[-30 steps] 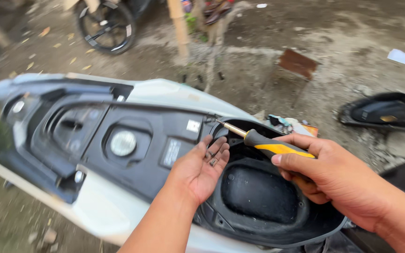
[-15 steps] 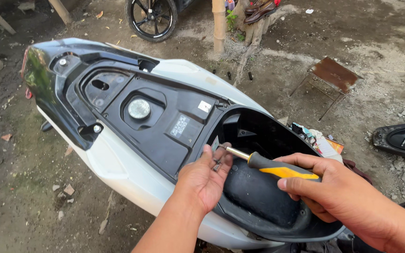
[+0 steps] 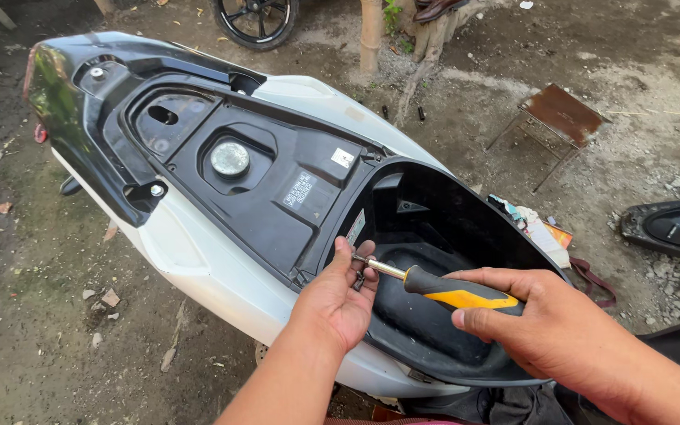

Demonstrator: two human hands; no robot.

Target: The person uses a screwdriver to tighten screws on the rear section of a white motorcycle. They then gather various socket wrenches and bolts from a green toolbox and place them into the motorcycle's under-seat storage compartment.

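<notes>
Head view: the right hand is clamped on a yellow-and-black screwdriver, its tip at the rim of the scooter's open under-seat storage bucket. The left hand has its fingers loosely curled at the tip, apparently steadying a small fastener; what it holds cannot be told. Judged step: working a rim screw. The next move calls for keeping the tip seated squarely.

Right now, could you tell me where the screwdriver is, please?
In the head view, lower middle: the screwdriver is gripped in the right hand, its tip at the left hand, above the scooter's open storage tub.
</notes>
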